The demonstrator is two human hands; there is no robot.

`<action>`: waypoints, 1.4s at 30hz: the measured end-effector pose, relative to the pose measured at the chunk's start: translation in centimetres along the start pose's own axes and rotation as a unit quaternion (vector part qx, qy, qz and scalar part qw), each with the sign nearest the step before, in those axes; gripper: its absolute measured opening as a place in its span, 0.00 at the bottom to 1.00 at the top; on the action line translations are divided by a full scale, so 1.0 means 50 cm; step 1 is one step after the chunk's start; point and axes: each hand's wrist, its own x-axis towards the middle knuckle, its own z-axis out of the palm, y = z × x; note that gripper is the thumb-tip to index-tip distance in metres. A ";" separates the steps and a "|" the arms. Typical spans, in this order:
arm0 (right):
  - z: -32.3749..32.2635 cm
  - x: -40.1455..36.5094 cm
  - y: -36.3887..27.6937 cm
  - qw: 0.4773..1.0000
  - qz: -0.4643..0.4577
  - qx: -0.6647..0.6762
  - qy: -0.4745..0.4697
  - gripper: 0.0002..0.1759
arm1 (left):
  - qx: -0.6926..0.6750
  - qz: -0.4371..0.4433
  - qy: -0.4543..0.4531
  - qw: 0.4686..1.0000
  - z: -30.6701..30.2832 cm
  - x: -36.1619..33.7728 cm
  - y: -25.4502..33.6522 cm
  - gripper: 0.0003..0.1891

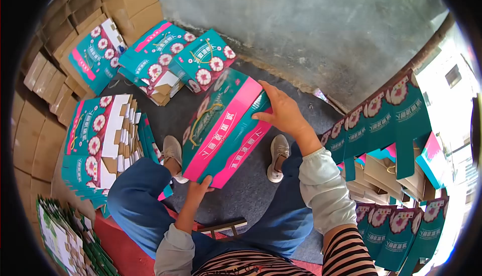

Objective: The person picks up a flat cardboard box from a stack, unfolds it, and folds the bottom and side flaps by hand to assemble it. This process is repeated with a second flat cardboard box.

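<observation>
A teal and pink box [226, 130] with a yellow cord handle hangs tilted between my hands, above the dark floor and between my shoes. My right hand [281, 111] grips its upper right corner, thumb on the near side and fingers over the end. At the lower end of the box, my left hand [199, 189] holds the bottom edge, with the thumb on the pink side and the other fingers mostly hidden.
Printed boxes [203, 57] lie by the grey wall [301, 20]. Flat printed cartons [95, 140] are stacked at left, near brown cardboard [37, 140]. More teal cartons [381, 125] stand at right. A small wooden frame [223, 227] is near my legs.
</observation>
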 end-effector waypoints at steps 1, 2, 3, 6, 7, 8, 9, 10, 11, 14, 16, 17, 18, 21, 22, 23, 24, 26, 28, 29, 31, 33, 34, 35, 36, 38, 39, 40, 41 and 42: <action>-0.019 -0.014 -0.005 1.000 0.013 -0.004 0.013 0.50 | 0.012 0.025 0.008 1.000 0.005 -0.002 0.014 0.33; -0.029 -0.021 -0.010 0.999 0.025 -0.008 0.020 0.50 | 0.013 0.043 0.015 0.999 0.006 -0.006 0.024 0.33; -0.037 -0.028 -0.013 0.999 0.037 -0.011 0.027 0.50 | 0.032 0.051 0.012 0.998 0.005 -0.004 0.035 0.32; -0.054 -0.040 0.002 0.996 0.076 0.006 0.045 0.49 | 0.093 0.127 0.032 0.987 -0.004 0.009 0.080 0.28; -0.059 -0.040 0.007 0.995 0.085 0.007 0.046 0.48 | 0.117 0.186 0.054 0.974 0.005 0.014 0.109 0.26; -0.066 -0.039 0.015 0.994 0.095 0.007 0.048 0.48 | 0.139 0.244 0.073 0.957 0.014 0.018 0.139 0.24; -0.074 -0.037 0.024 0.993 0.106 0.005 0.049 0.47 | 0.148 0.240 0.086 0.956 0.023 0.018 0.171 0.24; -0.074 -0.034 0.039 0.992 0.116 -0.001 0.048 0.45 | 0.155 0.237 0.100 0.954 0.034 0.019 0.203 0.24; -0.071 -0.033 0.054 0.990 0.137 0.002 0.031 0.46 | 0.161 0.233 0.116 0.952 0.041 0.025 0.220 0.24; -0.044 -0.023 0.106 0.981 0.194 0.013 -0.016 0.46 | 0.219 0.228 0.119 0.941 0.057 0.055 0.247 0.25; -0.004 -0.035 0.137 0.969 0.241 0.026 -0.045 0.46 | 0.276 0.187 0.123 0.935 0.059 0.076 0.240 0.27; 0.027 -0.047 0.158 0.965 0.251 0.042 -0.054 0.46 | 0.314 0.154 0.125 0.928 0.050 0.096 0.218 0.28; 0.058 -0.063 0.181 0.961 0.265 0.057 -0.063 0.46 | 0.352 0.122 0.124 0.920 0.041 0.118 0.193 0.30; 0.155 -0.100 0.254 0.948 0.292 0.078 -0.101 0.45 | 0.368 0.062 0.114 0.921 0.008 0.184 0.070 0.32; 0.178 -0.115 0.264 0.942 0.306 0.080 -0.117 0.45 | 0.390 0.057 0.136 0.909 0.010 0.184 0.050 0.31; 0.200 -0.131 0.277 0.934 0.319 0.096 -0.129 0.45 | 0.412 0.052 0.150 0.897 0.018 0.184 0.027 0.31; 0.213 -0.142 0.286 0.925 0.336 0.110 -0.138 0.46 | 0.434 0.050 0.158 0.886 0.032 0.187 0.009 0.30; 0.226 -0.158 0.310 0.930 0.317 0.131 -0.129 0.45 | 0.355 0.113 0.162 0.914 0.047 0.186 0.003 0.29; 0.231 -0.158 0.311 0.940 0.310 0.081 -0.119 0.43 | 0.312 0.054 0.169 0.933 0.027 0.203 -0.024 0.29; 0.222 -0.156 0.312 0.935 0.317 0.096 -0.128 0.42 | 0.271 0.048 0.152 0.949 0.015 0.213 -0.041 0.30; 0.216 -0.150 0.322 0.926 0.322 0.132 -0.144 0.40 | 0.187 0.037 0.129 0.973 0.009 0.223 -0.052 0.31; 0.215 -0.161 0.362 0.902 0.373 0.194 -0.101 0.36 | 0.192 0.030 0.118 0.974 0.009 0.211 -0.058 0.34; 0.218 -0.172 0.388 0.887 0.395 0.226 -0.081 0.34 | 0.197 0.024 0.113 0.974 0.008 0.206 -0.057 0.34; 0.217 -0.187 0.414 0.896 0.405 0.128 -0.128 0.31 | 0.202 0.018 0.111 0.973 0.005 0.200 -0.055 0.34; 0.220 -0.213 0.450 0.896 0.408 0.028 -0.172 0.29 | 0.207 0.000 0.117 0.971 0.006 0.194 -0.051 0.34; 0.226 -0.290 0.506 0.860 0.391 -0.191 -0.267 0.21 | 0.212 -0.033 0.131 0.968 0.014 0.189 -0.042 0.34; 0.232 -0.339 0.544 0.834 0.359 -0.273 -0.317 0.19 | 0.218 -0.033 0.129 0.967 0.018 0.186 -0.034 0.34; 0.229 -0.380 0.572 0.791 0.343 -0.338 -0.377 0.17 | 0.223 -0.032 0.126 0.966 0.023 0.181 -0.026 0.34; 0.228 -0.420 0.599 0.747 0.357 -0.360 -0.430 0.16 | 0.228 -0.032 0.122 0.965 0.027 0.178 -0.020 0.33; 0.233 -0.475 0.622 0.751 0.332 -0.407 -0.399 0.17 | 0.232 -0.028 0.128 0.964 0.032 0.175 -0.015 0.33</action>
